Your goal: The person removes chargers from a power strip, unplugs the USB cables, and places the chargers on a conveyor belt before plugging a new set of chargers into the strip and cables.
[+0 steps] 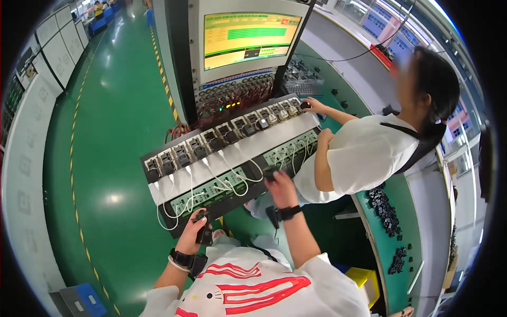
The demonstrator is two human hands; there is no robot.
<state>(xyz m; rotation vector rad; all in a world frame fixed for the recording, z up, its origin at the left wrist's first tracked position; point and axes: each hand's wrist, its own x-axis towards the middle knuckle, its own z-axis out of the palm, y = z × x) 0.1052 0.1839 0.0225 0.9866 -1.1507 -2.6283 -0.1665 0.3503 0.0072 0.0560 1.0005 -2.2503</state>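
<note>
My left hand (191, 232) is closed around black blocky pieces that look like power adapters (204, 235), in front of the test rack's near left corner. In my right hand (283, 189), a small black adapter (271, 173) is pinched over the rack's front edge. Before me is the sloping rack with a white panel (232, 149) and a row of sockets; black adapters (214, 141) are plugged into several of them. White cables (232, 185) run from the adapters to green circuit boards (208, 193) along the front.
A co-worker (364, 153) in a white shirt stands close on my right, one hand at a black adapter (305, 105) at the row's far end. Behind the rack stands a lit monitor (248, 39). Many black pieces (384, 211) lie on the right bench beside a yellow bin (364, 280).
</note>
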